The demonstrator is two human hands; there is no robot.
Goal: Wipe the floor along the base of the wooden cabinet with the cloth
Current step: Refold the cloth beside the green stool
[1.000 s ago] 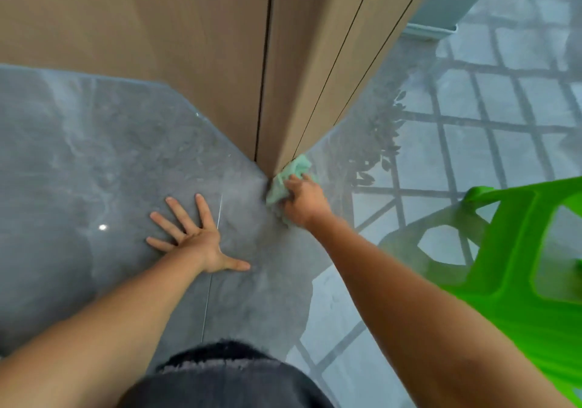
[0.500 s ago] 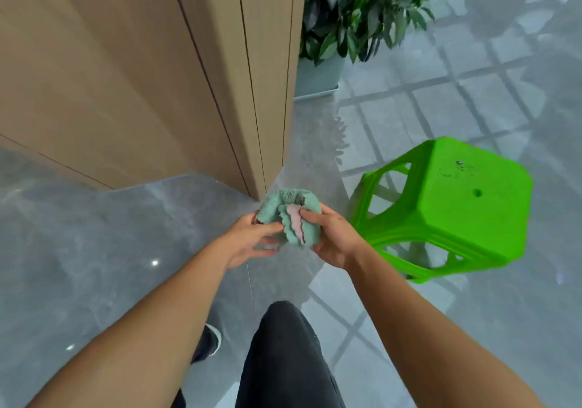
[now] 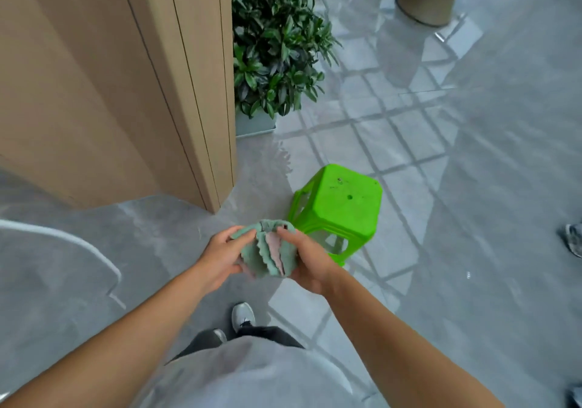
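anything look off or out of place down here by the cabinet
Nothing spilled, tipped or broken shows. The green stool stands upright on the floor beside the cabinet corner, and the potted plant is upright. One oddity for the task: the cloth is bunched between the left hand and right hand, off the floor.

We see the cloth [image 3: 267,252] as soft, matt fabric, mint green with pale pink layers and wavy scalloped edges, bunched in folds, while the wooden cabinet [image 3: 126,86] beside it shows a smooth, matt light-brown face with a faint grain and thin dark grooves between its panels. The floor [image 3: 472,162] under us is polished grey stone-look tile with marbled veining, glossy enough to mirror a window grid and the plant [image 3: 271,39], whose leaves look dark and waxy. We take the stool [image 3: 340,206] for smooth, bright green moulded plastic with a slight sheen and a few dark specks on its seat.
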